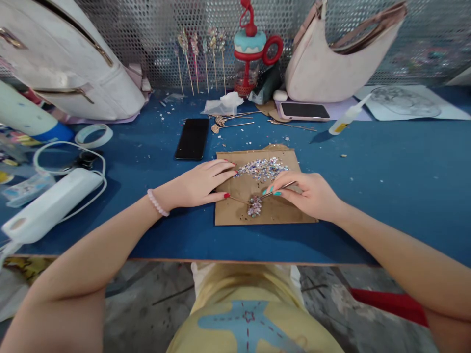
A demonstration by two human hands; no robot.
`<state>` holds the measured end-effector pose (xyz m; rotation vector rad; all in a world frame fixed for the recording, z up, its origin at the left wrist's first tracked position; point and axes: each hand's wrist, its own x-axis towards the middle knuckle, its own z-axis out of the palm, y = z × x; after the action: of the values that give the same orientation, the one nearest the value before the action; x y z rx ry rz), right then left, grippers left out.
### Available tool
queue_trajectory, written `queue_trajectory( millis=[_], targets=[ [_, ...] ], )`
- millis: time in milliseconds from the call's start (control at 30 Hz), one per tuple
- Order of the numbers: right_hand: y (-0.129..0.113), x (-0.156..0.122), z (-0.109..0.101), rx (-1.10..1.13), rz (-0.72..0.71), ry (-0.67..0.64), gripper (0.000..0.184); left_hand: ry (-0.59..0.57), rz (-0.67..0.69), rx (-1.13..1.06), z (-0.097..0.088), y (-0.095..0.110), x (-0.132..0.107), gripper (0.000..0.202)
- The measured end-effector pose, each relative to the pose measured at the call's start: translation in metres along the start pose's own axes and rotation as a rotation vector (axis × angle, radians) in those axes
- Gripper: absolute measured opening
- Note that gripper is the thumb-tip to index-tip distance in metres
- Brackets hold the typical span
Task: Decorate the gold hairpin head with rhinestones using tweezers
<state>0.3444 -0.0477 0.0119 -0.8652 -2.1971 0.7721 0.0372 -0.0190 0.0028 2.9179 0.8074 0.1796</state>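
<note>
A brown cardboard sheet (235, 215) lies on the blue table (386, 171). A pile of small sparkling gems (262, 167) sits on its far part. My left hand (200, 183) rests flat on the sheet's left edge, its thumb pressing down the thin stem of a hairpin. The gem-covered head of that hairpin (254, 206) lies in the middle of the sheet. My right hand (307, 192) pinches thin metal tweezers (279, 189), their tip pointing left and down at the hairpin's head.
A black phone (192, 138) lies behind my left hand. A second phone (304, 111), a glue bottle (348, 117), loose hairpin parts (228, 121), a red drinking bottle (252, 49) and two bags stand at the back. A white device with cable (51, 203) and a tape roll (93, 135) are on the left.
</note>
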Motion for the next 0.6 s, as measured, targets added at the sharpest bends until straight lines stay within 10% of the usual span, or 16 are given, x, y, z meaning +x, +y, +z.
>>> queue_trajectory(
  millis=[600],
  targets=[
    [0.0031,-0.0001,0.0004,-0.026,-0.054,-0.013,0.01,0.002,0.002,-0.002,-0.0001,0.0001,-0.0012,0.061]
  ],
)
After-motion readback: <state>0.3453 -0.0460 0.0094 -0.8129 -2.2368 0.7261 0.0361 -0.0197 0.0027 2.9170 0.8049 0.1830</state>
